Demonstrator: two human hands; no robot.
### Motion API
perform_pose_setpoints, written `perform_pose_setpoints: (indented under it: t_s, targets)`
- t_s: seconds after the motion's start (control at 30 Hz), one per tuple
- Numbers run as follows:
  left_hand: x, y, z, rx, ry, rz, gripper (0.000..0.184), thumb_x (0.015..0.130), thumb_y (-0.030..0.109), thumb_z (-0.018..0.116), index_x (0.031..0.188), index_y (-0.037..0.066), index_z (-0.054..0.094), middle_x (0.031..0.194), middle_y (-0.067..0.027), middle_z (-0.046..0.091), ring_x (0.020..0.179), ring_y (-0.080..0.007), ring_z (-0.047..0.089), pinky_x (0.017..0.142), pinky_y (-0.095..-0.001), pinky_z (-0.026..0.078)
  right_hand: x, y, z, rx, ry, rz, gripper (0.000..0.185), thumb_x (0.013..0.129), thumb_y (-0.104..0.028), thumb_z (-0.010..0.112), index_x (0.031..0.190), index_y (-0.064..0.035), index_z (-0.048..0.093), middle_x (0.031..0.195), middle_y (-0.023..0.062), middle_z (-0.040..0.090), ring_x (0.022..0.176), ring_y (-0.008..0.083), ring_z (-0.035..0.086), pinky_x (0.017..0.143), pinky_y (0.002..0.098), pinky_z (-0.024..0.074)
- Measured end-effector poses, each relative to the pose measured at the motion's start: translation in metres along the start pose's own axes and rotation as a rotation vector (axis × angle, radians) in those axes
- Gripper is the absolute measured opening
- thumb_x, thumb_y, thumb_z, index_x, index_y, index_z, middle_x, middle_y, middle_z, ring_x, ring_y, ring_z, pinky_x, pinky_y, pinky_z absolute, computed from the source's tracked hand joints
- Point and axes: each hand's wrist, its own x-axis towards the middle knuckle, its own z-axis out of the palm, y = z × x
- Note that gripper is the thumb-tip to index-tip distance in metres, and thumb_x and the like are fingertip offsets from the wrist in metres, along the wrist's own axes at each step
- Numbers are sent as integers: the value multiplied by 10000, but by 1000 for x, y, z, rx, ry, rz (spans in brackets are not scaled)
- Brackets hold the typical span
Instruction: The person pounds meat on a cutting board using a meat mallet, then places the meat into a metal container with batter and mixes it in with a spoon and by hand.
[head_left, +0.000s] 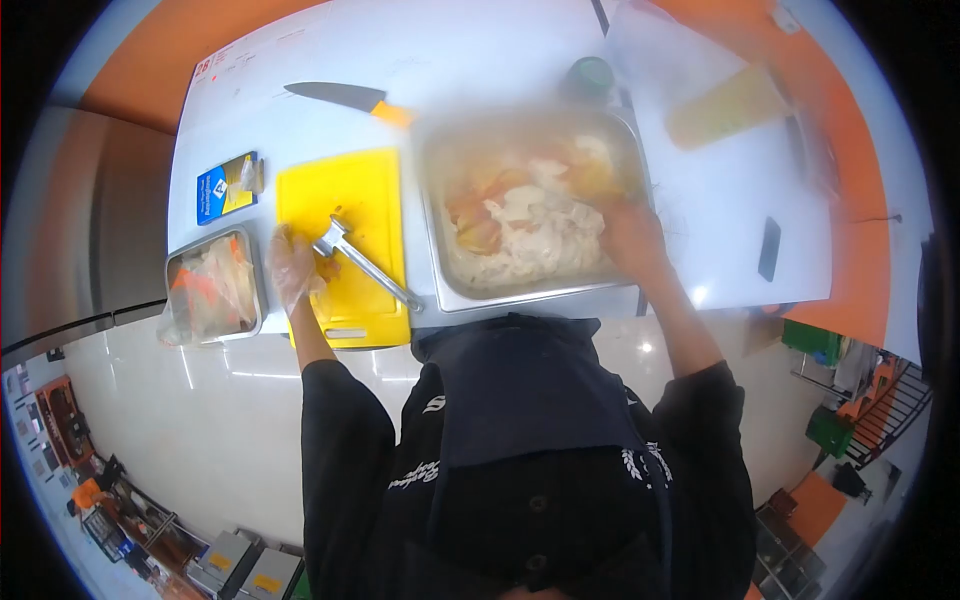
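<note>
Well, the tray point(436, 262) is shiny metal, a deep rectangle heaped with pale, wet, lumpy meat point(545, 235), with orange-yellow patches towards its far side. The right hand point(630, 240) reaches over the tray's right rim, fingers at the meat; haze blurs them, so whether they grasp any, I cannot tell. The left hand point(292, 268), in a thin, wrinkled clear glove, is at the left edge of the yellow board point(340, 180); its fingers are partly hidden and its grip cannot be made out. Just beside it, a metal mallet point(368, 264) lies slantwise, its head on the board and its handle end past the right edge, near the tray.

The board's far half is mostly bare, and only a narrow strip parts board and tray. Beyond them, the knife point(340, 95), broad-bladed and yellow-handled, lies on smooth white table point(430, 50), with open surface around the blade. Left of the board stand a blue and yellow box point(227, 188) and a small metal pan point(258, 290) holding crumpled clear plastic point(215, 285).

The box's lettering is too small to read surely. Red print marks the table's far left corner; white script on the dark clothing point(540, 400) is unclear.
</note>
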Motion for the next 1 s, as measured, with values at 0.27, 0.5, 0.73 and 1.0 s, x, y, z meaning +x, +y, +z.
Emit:
perform_pose_setpoints:
  t_s: [0.27,0.5,0.73,1.0]
  targets:
    - [-5,15,-4,-69,-35,-111,328,929,96,506,1243,7,536,1019,-162,660,727,-253,678,572,-350,555,-19,15,22,-43,-204,-207,315,776,-30,532,1068,-78,639,959,138,675,881,323,660,718,456,515]
    - [7,-13,5,61,14,32,328,933,99,499,1248,15,537,1025,-171,653,664,-258,680,518,-357,549,-10,-4,-14,-9,-58,-143,253,767,-22,538,999,-46,637,951,147,671,912,324,655,750,448,520]
    - [-6,17,-8,-9,-41,-95,335,929,97,505,1250,8,542,1084,-174,649,820,-271,678,653,-362,552,19,-3,7,-149,-106,21,216,741,-52,594,952,-39,638,928,176,663,864,330,664,731,443,528]
    - [14,-38,17,-82,28,31,336,928,61,508,1256,-10,526,1080,-166,644,760,-240,675,586,-328,542,8,-13,-32,-230,-202,113,188,781,-118,586,933,-22,640,906,197,659,859,369,661,746,478,528]
